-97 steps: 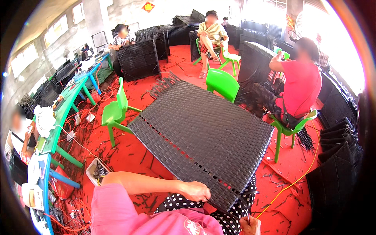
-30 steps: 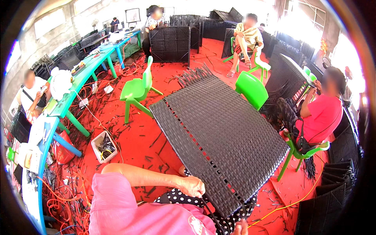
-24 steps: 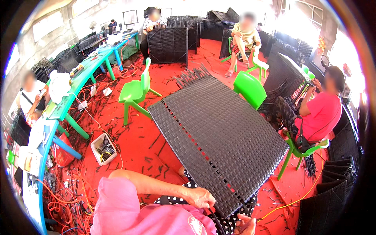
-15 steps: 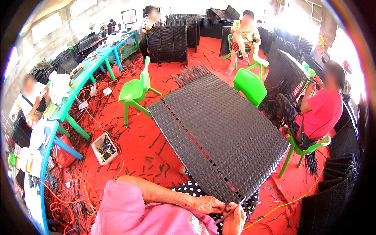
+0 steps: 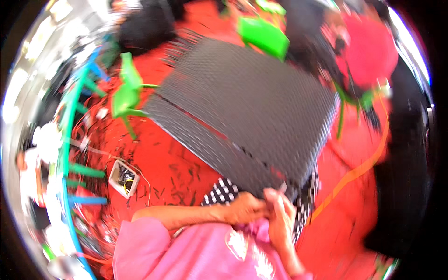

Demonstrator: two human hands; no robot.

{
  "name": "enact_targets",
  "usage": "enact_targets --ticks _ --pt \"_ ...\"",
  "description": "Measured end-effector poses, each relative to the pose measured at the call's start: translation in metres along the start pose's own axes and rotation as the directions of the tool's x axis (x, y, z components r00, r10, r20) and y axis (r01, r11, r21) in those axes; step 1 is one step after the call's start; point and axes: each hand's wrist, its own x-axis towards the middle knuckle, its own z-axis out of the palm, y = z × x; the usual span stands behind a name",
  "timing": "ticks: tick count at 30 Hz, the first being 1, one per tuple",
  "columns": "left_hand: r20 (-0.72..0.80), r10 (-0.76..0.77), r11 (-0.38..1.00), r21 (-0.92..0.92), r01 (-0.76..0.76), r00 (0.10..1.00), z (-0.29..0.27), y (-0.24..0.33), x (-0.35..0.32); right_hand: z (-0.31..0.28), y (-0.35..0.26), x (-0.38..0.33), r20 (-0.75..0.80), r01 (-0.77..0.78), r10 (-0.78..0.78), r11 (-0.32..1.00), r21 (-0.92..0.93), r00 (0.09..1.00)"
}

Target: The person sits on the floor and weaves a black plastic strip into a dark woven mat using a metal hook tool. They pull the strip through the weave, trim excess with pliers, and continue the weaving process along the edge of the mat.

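A large dark woven panel (image 5: pixel 252 102) slopes away from my lap, its near corner at my hands. Loose strip ends fringe its far left edge, and a narrow unwoven gap runs along its left part. My left hand (image 5: pixel 245 208) is closed at the near corner, against the right one; whatever it pinches is hidden. My right hand (image 5: pixel 281 212) is closed around a thin tool (image 5: pixel 283 187) whose pale tip points up at the panel's edge. Motion blur hides the tool's kind and the finer finger positions.
Green chairs (image 5: pixel 127 95) stand left of and beyond the panel. A person in red (image 5: pixel 368 49) sits at right, another person (image 5: pixel 31 175) at far left by the long table (image 5: pixel 68 140). A pale bin (image 5: pixel 115 179) of strips, cords and scraps lie on the red floor.
The whole view has swung and blurred, shifting the panel up and left in the picture. My hands also appear higher, still together at its near corner. The right hand keeps the thin tool.
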Motion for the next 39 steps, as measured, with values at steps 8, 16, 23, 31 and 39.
enact_targets --ticks 8,16,23,31,39 --pt "0.082 -0.093 0.987 0.141 0.081 0.992 -0.029 0.036 -0.021 -0.025 0.027 -0.025 0.330 0.347 -0.197 0.794 -0.499 0.923" --pt "0.101 -0.142 0.971 -0.181 0.158 0.985 -0.043 0.033 -0.021 -0.026 0.029 -0.030 0.302 0.373 -0.237 0.739 -0.561 0.924" --pt "-0.144 -0.218 0.895 -0.423 0.139 0.965 -0.068 0.035 -0.004 -0.052 0.017 -0.038 0.216 0.294 -0.203 0.750 -0.593 0.955" --pt "-0.006 -0.311 0.950 -0.001 0.311 0.950 -0.084 0.035 0.020 -0.059 -0.001 -0.039 0.193 0.476 -0.456 0.663 -0.577 0.869" --pt "0.019 -0.310 0.943 0.133 0.305 0.951 -0.093 0.030 0.028 -0.074 0.006 -0.017 0.045 0.373 -0.623 0.407 -0.833 0.781"
